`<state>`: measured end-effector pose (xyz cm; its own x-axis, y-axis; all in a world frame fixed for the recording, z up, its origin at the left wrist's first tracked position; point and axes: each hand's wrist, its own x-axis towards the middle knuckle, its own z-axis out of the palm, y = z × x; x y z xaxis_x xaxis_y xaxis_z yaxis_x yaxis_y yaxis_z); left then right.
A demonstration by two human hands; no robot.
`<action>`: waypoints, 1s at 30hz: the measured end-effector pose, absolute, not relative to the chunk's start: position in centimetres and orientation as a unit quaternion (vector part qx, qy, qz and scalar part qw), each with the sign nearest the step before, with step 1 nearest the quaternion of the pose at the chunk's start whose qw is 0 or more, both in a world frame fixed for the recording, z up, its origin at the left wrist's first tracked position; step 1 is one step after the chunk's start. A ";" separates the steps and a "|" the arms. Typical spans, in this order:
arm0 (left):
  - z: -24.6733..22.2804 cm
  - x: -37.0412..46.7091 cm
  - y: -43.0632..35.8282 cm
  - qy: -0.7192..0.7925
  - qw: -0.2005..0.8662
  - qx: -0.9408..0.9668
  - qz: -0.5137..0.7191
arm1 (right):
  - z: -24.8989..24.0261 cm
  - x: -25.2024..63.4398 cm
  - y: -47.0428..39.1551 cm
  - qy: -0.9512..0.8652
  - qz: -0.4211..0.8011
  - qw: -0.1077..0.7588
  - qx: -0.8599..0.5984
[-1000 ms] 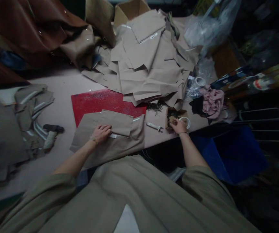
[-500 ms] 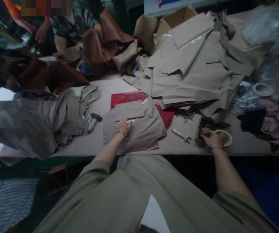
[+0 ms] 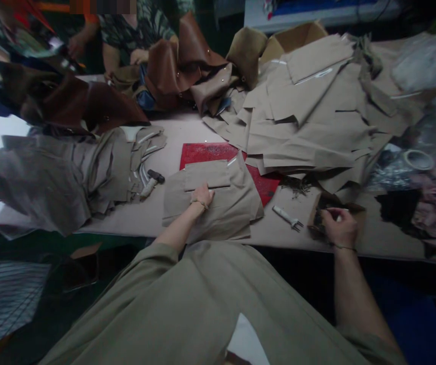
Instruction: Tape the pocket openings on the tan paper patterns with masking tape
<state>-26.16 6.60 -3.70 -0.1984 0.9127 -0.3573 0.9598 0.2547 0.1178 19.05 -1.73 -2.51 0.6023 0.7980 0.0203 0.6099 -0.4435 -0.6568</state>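
Observation:
My left hand (image 3: pixel 202 195) lies on a taupe fabric piece (image 3: pixel 225 215), its fingers stretched out just below a dark slit in the cloth. The piece rests partly over a red board (image 3: pixel 202 152). On the right, my right hand (image 3: pixel 341 225) is at a small cardboard box (image 3: pixel 314 230), fingers drawn together. Something small and whitish shows at these fingers, too blurred to name. Dark bits sit inside the box. Between my hands lies a pronged punch (image 3: pixel 287 218) with a pale handle.
A hammer (image 3: pixel 152 183) lies beside a heap of taupe pieces (image 3: pixel 100 177) at left. More fabric pieces (image 3: pixel 309 137) are stacked at back right. Brown leather pieces (image 3: pixel 168 71) lie across the table, near other people's hands. A tape roll (image 3: pixel 419 159) sits among plastic at right.
The view has shifted slightly. My right hand has turned and lifted a little at the small box; the white ring beside it no longer shows. A white strip near my left fingers is no longer visible.

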 end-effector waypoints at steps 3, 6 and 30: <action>-2.7 -25.0 4.0 0.688 0.186 0.701 0.023 | -1.3 9.5 -1.1 -0.448 0.281 0.395 -0.752; -2.1 -23.4 0.4 0.548 0.213 0.797 0.137 | -1.3 -0.9 -1.1 -0.452 0.433 0.414 -0.661; -8.7 -32.7 5.9 0.667 0.301 0.667 0.139 | -6.2 -14.7 11.3 -0.803 0.287 -0.044 -0.520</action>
